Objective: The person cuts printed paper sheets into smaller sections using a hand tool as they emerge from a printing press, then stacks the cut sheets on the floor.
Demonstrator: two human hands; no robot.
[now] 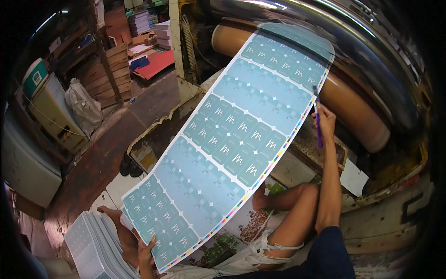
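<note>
A long printed sheet [211,169], with teal and pale-blue label blocks and a color strip along its right edge, stretches from the machine roller down toward me. My left hand [145,253] is closed on its near edge, thumb on top of the print. In my right hand [326,122], closed beside the sheet's right edge near the roller, is a slim purple-handled tool [319,128]. Its narrow dark tip points up and lies at the sheet's edge; its exact kind is too small to tell. The sheet's far end curves up at the shiny metal cylinder [339,21].
A brown roller [355,111] lies beneath the cylinder. At lower left stands a stack of printed sheets [93,242]. Farther left are a grey sack [83,104] and a teal-and-white bucket [36,76]. Paper piles [141,23] sit at the back. My bare legs are below the sheet.
</note>
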